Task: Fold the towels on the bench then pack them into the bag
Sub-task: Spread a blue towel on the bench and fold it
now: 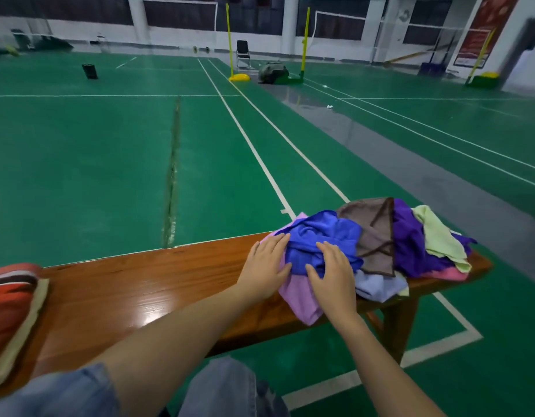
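Both my hands lie on the near-left edge of the towel heap. The left hand (267,266) lies flat, fingers straight, across the lilac towel (299,299) and touches the blue towel (323,233). The right hand (332,275) rests on top of the blue one with its fingers relaxed and spread; I see no pinch or grip from either.

The lilac towel hangs over the worktop (124,293) front edge, so dragging the blue one towards me could tip it onto the court floor (79,176). The towels overlap, and if I lift the blue one carelessly I expect the brown towel (376,236) to come with it. Further right, the pale blue towel (377,285), pink towel (447,273) and pale green towel (441,239) spill over the end of the worktop, and any tug through the heap may drop them. What I take for the bag (10,299) sits well apart at the left end, which makes for a long carry with a folded cloth that could fall open.

The worktop is glossy varnished wood and looks slick under cloth. The towels look soft, thin and limp, like microfibre, all crumpled; the brown one has a darker stitched border. A deep purple towel (410,245) is bunched between the brown and the green. The bag is red with dark stripes, cream-edged and soft-sided.
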The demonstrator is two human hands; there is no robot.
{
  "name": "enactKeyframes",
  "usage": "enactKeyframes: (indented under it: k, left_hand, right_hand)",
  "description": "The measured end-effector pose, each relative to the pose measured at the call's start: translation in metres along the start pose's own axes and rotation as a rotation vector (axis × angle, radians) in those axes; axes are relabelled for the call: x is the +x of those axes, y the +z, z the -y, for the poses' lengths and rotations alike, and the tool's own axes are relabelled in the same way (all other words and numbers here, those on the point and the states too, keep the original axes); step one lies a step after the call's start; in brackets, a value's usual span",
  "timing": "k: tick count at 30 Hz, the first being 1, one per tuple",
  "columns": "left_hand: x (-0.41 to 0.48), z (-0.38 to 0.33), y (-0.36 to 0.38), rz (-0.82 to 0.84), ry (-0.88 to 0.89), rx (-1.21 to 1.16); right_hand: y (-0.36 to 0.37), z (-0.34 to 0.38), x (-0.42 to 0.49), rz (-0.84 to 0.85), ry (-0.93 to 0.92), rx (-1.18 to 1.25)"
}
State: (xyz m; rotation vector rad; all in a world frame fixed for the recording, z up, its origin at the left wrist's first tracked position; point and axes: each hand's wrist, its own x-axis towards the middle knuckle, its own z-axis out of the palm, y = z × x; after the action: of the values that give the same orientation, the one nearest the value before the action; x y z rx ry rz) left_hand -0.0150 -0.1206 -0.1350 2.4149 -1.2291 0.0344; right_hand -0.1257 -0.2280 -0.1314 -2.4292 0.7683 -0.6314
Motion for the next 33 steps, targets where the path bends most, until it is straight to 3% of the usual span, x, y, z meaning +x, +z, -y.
enactKeyframes:
  k: [5,12,17,26,33]
  left_hand:
    - [0.026,-0.001,0.013,0.041,-0.007,0.029]
    - [0.042,0.012,0.012,-0.062,-0.053,-0.013]
    - [0.028,0.009,-0.006,-0.119,-0.033,-0.196]
    - [-0.005,0.018,-0.079,-0.145,-0.119,-0.459]
    - [-0.042,0.068,-0.177,-0.171,-0.158,-0.346]
  right_hand:
    - [0.013,-0.014,0.011,0.038,-0.014,-0.060]
    - [0.018,-0.019,0.016,-0.012,0.059,-0.055]
    - [0.012,-0.006,0.013,0.022,0.032,-0.113]
    - [0.001,0.052,-0.003,0.000,-0.050,-0.135]
    - [-0.017,0.088,-0.014,-0.047,-0.096,-0.106]
